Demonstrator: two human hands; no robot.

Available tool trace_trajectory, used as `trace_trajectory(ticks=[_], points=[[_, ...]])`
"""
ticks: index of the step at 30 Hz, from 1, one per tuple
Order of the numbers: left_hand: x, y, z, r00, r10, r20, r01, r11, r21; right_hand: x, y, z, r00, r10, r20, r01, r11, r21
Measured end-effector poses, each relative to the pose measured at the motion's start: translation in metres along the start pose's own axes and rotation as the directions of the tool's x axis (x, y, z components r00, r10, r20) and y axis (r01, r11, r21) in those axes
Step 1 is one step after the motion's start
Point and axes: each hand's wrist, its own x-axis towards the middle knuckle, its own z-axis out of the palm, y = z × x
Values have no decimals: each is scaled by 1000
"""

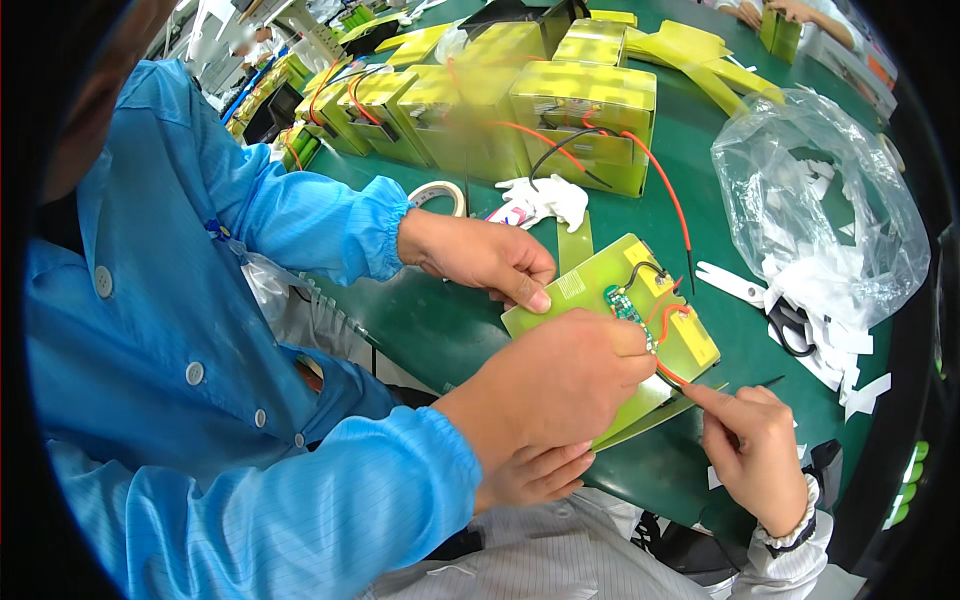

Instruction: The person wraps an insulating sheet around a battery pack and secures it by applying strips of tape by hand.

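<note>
A flat yellow-green wrapped battery pack [640,400] lies tilted on the green table, with a small green circuit board [627,312] and red and black wires on top. My left hand [540,475] grips the pack's near corner, partly covered by a co-worker's arm. The index finger of my right hand [755,445] reaches out to the red wire [668,374] at the pack's right edge; its thumb stands apart. One hand of the blue-sleeved co-worker [560,375] pinches by the board, hiding part of it. Their other hand [485,258] rests at the far-left corner.
Several yellow-green packs [585,120] with loose wires line the back. White-handled scissors [735,285] lie by paper scraps [825,310] and a clear plastic bag [820,200] at right. Behind the pack are a tape roll [440,194] and a crumpled white glove [550,200].
</note>
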Motion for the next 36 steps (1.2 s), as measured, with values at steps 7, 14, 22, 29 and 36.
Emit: trace_trajectory(ticks=[7, 14, 22, 29, 36], points=[[-1, 4, 2, 989, -134, 60, 138, 988, -63, 25, 1, -5, 999, 33, -9, -33, 999, 17], [-2, 9, -2, 993, -107, 50, 107, 994, -9, 52, 10, -15, 947, 317, 43, -318, 914, 254], [-4, 7, -8, 998, -2, 57, -9, 983, 182, 67, 15, -7, 945, 324, 43, -319, 884, 341], [-5, 6, -11, 996, -56, 70, 45, 988, 145, 68, 15, -7, 932, 356, 63, -352, 855, 381], [-5, 9, -13, 1000, 17, 21, -21, 973, 232, 67, 21, -12, 920, 381, 95, -387, 840, 380]])
